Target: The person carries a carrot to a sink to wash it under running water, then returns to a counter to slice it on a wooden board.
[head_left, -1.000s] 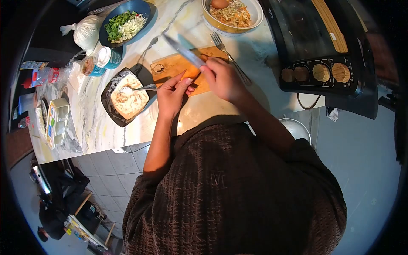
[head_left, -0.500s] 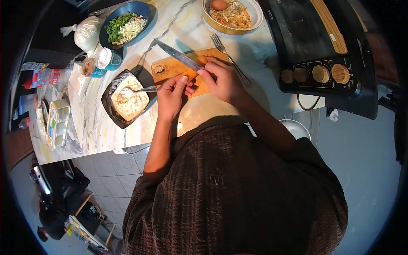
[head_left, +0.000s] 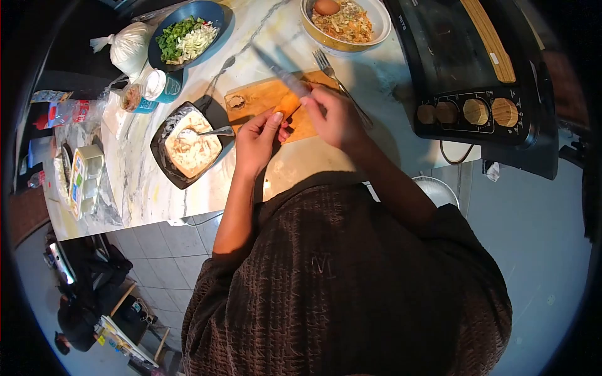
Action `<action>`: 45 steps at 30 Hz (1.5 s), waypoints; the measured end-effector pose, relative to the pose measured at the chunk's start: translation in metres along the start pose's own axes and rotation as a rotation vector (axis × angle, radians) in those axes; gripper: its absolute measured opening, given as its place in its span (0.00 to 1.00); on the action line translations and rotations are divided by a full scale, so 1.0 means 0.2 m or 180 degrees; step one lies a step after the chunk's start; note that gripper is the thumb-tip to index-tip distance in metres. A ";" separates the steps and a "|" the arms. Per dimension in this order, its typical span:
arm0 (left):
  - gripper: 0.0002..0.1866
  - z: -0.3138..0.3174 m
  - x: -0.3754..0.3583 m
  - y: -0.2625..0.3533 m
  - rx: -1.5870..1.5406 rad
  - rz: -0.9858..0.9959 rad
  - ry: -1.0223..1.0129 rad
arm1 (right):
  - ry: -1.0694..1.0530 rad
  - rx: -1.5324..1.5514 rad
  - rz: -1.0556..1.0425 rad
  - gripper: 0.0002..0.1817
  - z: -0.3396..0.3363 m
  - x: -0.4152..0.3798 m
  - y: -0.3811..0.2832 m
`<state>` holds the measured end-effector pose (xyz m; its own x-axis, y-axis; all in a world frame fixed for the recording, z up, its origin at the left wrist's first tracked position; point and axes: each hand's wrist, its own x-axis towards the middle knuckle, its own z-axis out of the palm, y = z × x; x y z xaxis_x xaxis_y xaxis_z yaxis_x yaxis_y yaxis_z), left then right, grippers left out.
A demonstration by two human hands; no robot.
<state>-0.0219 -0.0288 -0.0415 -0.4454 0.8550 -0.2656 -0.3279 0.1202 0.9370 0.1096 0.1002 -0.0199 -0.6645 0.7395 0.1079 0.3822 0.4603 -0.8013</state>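
Observation:
My left hand [head_left: 257,144] is closed around a piece of carrot [head_left: 288,104], held above the wooden cutting board [head_left: 256,97]. The carrot points up and to the right from between thumb and fingers. In my right hand [head_left: 336,120] is a knife [head_left: 273,65], its blade slanting toward the upper left and smeared by motion. Its handle is mostly hidden in my fist. Just left of my left hand, a black square bowl [head_left: 159,141] holds a creamy white mixture with a spoon [head_left: 216,131] in it. A fork [head_left: 343,88] lies across the board's right edge.
Behind the board stands a bowl [head_left: 384,31] of shredded food with an egg [head_left: 327,6]. A blue dish [head_left: 217,34] of chopped greens, a tied bag [head_left: 130,50] and jars [head_left: 164,88] are at back left. A black toaster oven [head_left: 464,81] bounds the right side.
The knife and my right hand have shifted slightly, the blade swinging steeper and away from my left hand. More of the carrot now shows. My left hand stays nearly in place.

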 end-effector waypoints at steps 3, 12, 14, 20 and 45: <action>0.14 0.00 0.00 0.00 -0.0073 -0.0111 -0.0059 | 0.0301 0.0207 -0.0947 0.09 0.02 -0.01 0.02; 0.20 0.02 -0.01 -0.03 0.0047 0.0110 0.0176 | 0.0058 0.0164 -0.0666 0.11 -0.04 -0.01 0.00; 0.20 0.02 -0.01 -0.03 0.0005 0.0089 0.0242 | -0.0084 -0.0050 -0.0737 0.11 -0.03 -0.03 -0.01; 0.19 0.01 -0.01 -0.04 0.0035 0.0153 0.0224 | -0.0206 -0.0132 -0.0710 0.11 -0.04 -0.04 -0.03; 0.19 0.02 -0.02 -0.03 0.0124 0.0118 0.0306 | -0.0280 -0.0311 -0.0519 0.10 -0.03 -0.03 -0.04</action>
<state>-0.0140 -0.0313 -0.0449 -0.5352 0.8071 -0.2493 -0.2779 0.1104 0.9542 0.1149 0.0954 -0.0111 -0.7746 0.6075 0.1761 0.3227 0.6190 -0.7160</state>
